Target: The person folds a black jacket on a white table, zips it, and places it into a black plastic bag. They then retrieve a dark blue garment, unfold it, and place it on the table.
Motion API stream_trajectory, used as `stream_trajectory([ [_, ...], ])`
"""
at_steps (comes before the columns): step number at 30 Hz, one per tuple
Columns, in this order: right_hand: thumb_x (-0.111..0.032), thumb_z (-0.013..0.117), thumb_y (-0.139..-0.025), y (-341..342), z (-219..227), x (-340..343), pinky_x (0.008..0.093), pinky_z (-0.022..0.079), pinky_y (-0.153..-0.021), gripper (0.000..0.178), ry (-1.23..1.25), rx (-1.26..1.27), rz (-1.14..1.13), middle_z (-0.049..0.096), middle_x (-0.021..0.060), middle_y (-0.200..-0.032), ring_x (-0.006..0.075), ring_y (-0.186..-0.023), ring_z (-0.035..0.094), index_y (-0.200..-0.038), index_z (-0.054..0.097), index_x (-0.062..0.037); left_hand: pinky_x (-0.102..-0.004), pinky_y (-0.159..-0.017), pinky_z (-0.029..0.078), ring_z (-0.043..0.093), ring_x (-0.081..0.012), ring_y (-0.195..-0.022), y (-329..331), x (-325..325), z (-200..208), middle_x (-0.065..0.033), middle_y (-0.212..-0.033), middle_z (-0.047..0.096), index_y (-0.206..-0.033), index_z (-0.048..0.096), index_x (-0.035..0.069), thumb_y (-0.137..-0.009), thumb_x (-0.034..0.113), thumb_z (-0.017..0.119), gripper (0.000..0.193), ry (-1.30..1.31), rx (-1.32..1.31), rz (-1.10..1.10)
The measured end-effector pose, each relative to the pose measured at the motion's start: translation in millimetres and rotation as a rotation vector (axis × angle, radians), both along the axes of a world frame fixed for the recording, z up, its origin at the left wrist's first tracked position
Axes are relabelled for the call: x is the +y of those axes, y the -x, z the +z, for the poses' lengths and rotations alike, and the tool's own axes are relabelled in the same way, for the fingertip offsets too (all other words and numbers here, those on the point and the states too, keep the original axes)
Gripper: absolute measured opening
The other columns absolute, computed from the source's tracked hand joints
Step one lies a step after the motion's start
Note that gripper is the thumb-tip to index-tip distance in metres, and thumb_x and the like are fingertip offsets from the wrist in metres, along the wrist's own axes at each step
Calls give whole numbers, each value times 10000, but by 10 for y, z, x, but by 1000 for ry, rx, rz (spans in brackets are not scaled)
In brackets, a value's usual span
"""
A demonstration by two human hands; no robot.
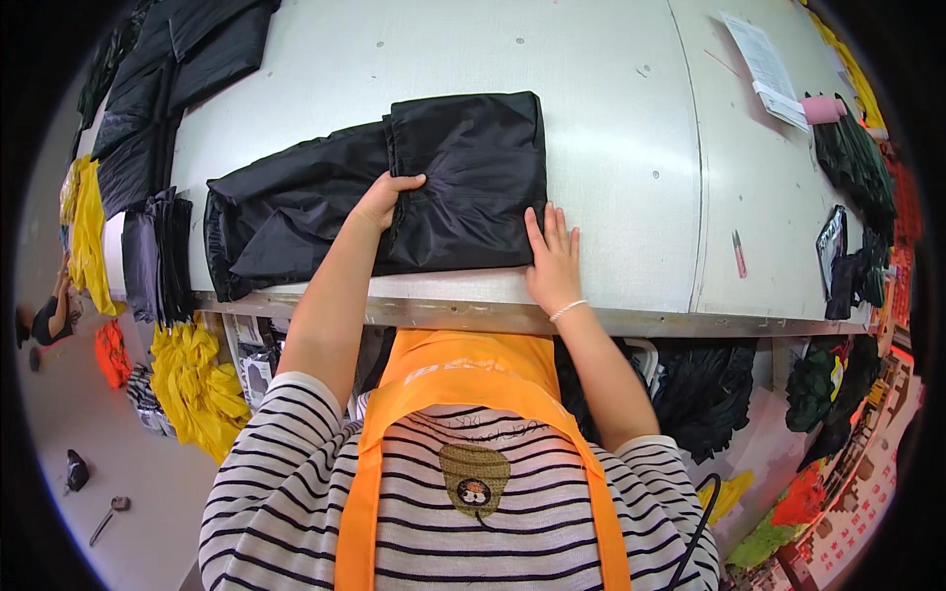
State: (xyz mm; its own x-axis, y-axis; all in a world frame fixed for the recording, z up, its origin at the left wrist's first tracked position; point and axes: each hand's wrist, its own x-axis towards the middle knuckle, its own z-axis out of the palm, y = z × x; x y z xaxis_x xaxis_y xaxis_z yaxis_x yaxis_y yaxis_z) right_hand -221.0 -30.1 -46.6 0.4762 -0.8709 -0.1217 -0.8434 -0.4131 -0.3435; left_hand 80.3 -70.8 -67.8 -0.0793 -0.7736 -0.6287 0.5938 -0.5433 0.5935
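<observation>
On the white table [611, 59] in front of me lies a folded black garment [473, 212] of thin, shiny fabric. Its right part is a squarish folded block; a longer, wrinkled part with a gathered edge stretches to the left. My left hand [387, 200] grips the fold near the middle, thumb on top and the other fingers hidden under the layer. Against the garment's lower right edge rests my right hand [555, 258], fingers stretched out and slightly apart, partly on the fabric and partly on the table.
Piles of black garments [212, 54] and folded dark pieces [158, 256] lie at the left. To the right are small pink-handled snippers [739, 254], a pink thread cone [823, 109], paper sheets [764, 64] and dark green fabric [855, 163]. Yellow fabric [197, 384] hangs below the table's metal edge.
</observation>
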Motion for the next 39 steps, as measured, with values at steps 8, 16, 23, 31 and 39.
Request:
stream_trajectory([
  [8, -269, 463, -930, -716, 350, -1112, 538, 189, -1077, 461, 259, -328, 80, 304, 165, -1450, 366, -1342, 252, -1374, 395, -164, -365, -764, 560, 663, -250, -814, -74, 83, -33, -153, -967, 651, -1044, 587, -67, -790, -5, 607, 263, -17, 36, -15],
  [16, -398, 419, -928, -1189, -167, -1074, 498, 110, -1107, 530, 281, -25, 110, 222, 162, -1490, 351, -1381, 164, -1411, 349, -193, -331, -747, 535, 640, -225, -814, -153, 170, 239, -118, -952, 647, -1043, 585, -56, -756, 72, 678, 328, -137, -174, 7],
  [23, -372, 497, -889, -1289, -64, -1050, 522, 145, -1093, 555, 280, 20, 136, 233, 170, -1483, 369, -1370, 188, -1400, 371, -196, -521, -1056, 232, 269, -352, -1328, -220, 341, 1051, -123, -1448, 318, -1357, 406, 133, -554, 525, 773, 965, 672, -1864, -514],
  [31, -264, 586, -859, -1819, 335, -1387, 471, 356, -959, 278, 146, -191, 129, 542, 171, -1187, 353, -1116, 488, -1025, 640, -47, -591, -1062, 161, 165, -373, -1373, -753, 400, 418, -108, -1507, 190, -1418, 313, 148, -423, 647, 751, 1197, 688, -1592, -793],
  [39, -302, 481, -914, -4943, -258, -2998, 318, 467, -694, 365, -399, -623, -24, 661, 138, -801, 194, -759, 626, -928, 631, 30, -576, -1042, 213, 182, -351, -1363, -972, 317, 328, -90, -1518, 147, -1439, 241, 128, -501, 563, 781, 1167, 716, -1346, -796],
])
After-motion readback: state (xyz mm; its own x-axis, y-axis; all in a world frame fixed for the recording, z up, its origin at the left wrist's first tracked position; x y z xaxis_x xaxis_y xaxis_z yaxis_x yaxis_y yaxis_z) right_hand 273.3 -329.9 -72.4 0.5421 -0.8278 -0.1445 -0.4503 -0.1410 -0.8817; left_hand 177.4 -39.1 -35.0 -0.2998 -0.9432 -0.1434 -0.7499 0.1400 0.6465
